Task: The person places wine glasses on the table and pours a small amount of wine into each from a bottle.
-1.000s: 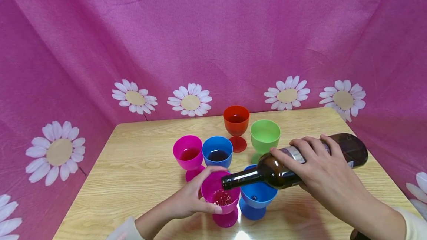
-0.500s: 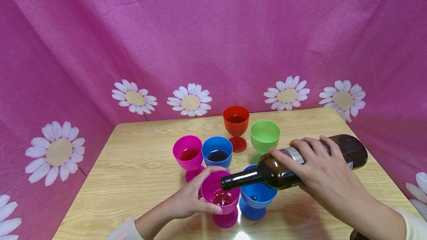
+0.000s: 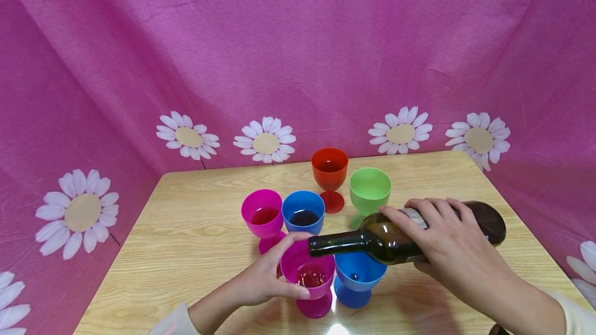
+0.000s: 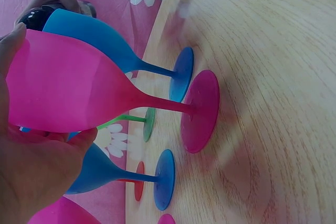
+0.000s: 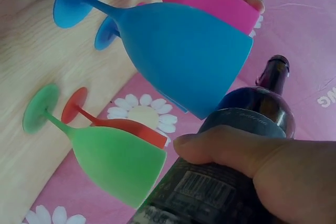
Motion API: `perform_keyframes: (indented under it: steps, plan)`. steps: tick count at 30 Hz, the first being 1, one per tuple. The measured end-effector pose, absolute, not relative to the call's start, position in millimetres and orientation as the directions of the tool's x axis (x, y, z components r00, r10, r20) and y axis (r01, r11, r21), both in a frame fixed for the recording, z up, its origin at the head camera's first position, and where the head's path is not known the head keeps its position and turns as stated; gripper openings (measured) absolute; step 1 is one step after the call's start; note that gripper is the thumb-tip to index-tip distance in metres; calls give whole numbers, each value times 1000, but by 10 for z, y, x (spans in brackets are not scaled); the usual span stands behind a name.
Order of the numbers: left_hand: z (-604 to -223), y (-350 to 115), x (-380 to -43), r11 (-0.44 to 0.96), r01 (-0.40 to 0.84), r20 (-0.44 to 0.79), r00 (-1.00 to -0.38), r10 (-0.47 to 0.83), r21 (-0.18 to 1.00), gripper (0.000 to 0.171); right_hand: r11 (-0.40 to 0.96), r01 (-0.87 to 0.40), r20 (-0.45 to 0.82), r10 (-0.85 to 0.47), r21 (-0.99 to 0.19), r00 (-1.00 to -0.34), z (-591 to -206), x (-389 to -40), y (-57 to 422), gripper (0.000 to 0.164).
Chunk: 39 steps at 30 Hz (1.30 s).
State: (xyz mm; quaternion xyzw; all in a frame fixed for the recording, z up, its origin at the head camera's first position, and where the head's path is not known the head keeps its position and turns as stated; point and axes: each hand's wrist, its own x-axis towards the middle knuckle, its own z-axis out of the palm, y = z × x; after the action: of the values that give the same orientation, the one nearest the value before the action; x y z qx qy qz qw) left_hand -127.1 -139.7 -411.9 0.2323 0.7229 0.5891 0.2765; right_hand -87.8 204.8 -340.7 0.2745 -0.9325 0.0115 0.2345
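Note:
My left hand (image 3: 274,273) curls round the bowl of a pink goblet (image 3: 313,293), whose foot stands on the table. Frothy dark red liquid lies in it. My right hand (image 3: 449,231) grips a dark glass wine bottle (image 3: 384,242) by its body, lying nearly level, its mouth over the pink goblet's far rim. Under the bottle neck stands a near blue goblet (image 3: 356,288) with only a small dark drop at its bottom. In the right wrist view my thumb (image 5: 226,148) presses the label of the bottle (image 5: 210,182).
Behind stand a second pink goblet (image 3: 262,213) and another blue goblet (image 3: 303,211), both with dark liquid. Further back are a red goblet (image 3: 329,169), also holding liquid, and a green goblet (image 3: 370,187). A pink daisy-print cloth (image 3: 298,66) hangs beyond the wooden table (image 3: 186,231).
The bottle's mouth has risen and its base has dropped, so it lies closer to level. Froth in the held goblet has thinned. My left hand has stayed in place.

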Motion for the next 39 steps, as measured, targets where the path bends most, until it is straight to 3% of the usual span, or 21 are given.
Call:
perform_keyframes:
  steps: [7, 20, 26, 39]
  plan:
    - [-4125, -1404, -1275, 192, 7, -124, -740, 661, 981, 82, 867, -498, 422, -445, -17, -790, -3483, -886, 2075, 112]
    - [-4131, -1396, -1271, 179, 17, -109, -732, 673, 984, 81, 795, -505, 479, -316, -337, -819, -3741, -1014, 2157, 115]
    - [-4117, -1399, -1279, 187, 27, -110, -727, 678, 982, 81, 746, -513, 504, -276, -424, -818, -3882, -1076, 2181, 115]
    - [-4045, -1414, -1284, 262, 96, -110, -733, 671, 960, 82, 661, -377, 426, -95, -649, -900, -4141, -1135, 2264, 116]
